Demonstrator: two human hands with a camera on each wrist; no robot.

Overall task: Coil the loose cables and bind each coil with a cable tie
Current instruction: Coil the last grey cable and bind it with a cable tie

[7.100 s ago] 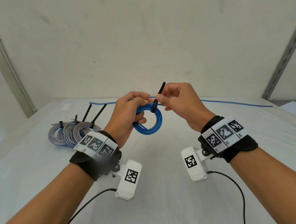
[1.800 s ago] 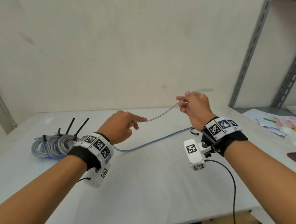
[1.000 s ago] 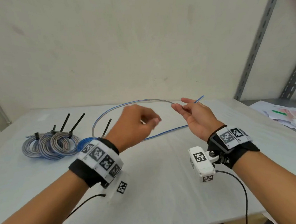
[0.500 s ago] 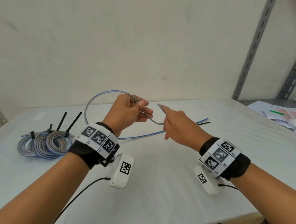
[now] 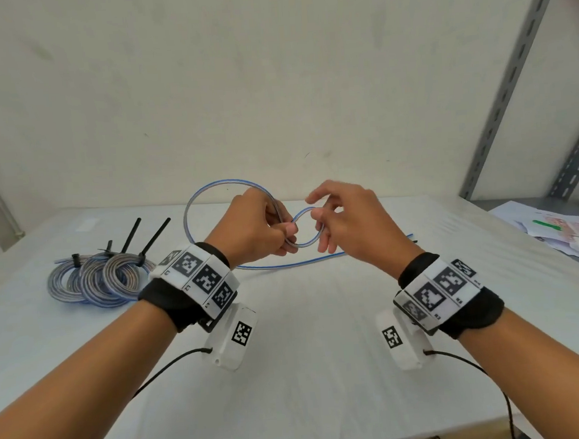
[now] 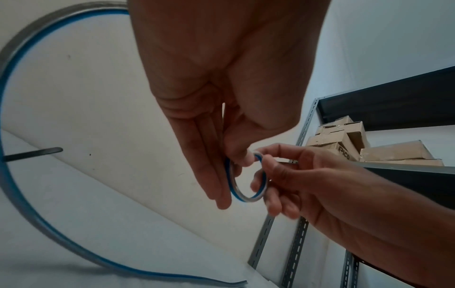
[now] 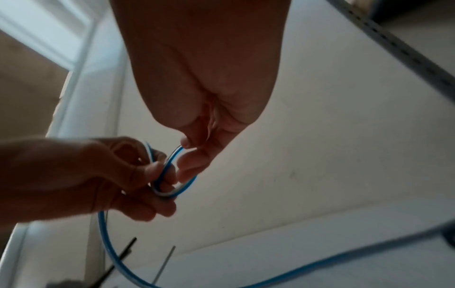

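Both grips are being closed on the blue cable [image 5: 303, 244] — left hand [image 5: 254, 230] pinching the small loop's crossing, right hand [image 5: 344, 220] shaping it — springy, light stuff, best held there.

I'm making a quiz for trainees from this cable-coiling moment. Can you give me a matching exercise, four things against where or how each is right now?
Things:
1. left hand
2. right hand
3. bound coils
4. papers

States:
A. lying at the table's right edge
B. lying on the table at left, ties sticking up
C. grips the crossing of the blue cable
D. fingers shaping the small loop

Pairs: 1-C, 2-D, 3-B, 4-A
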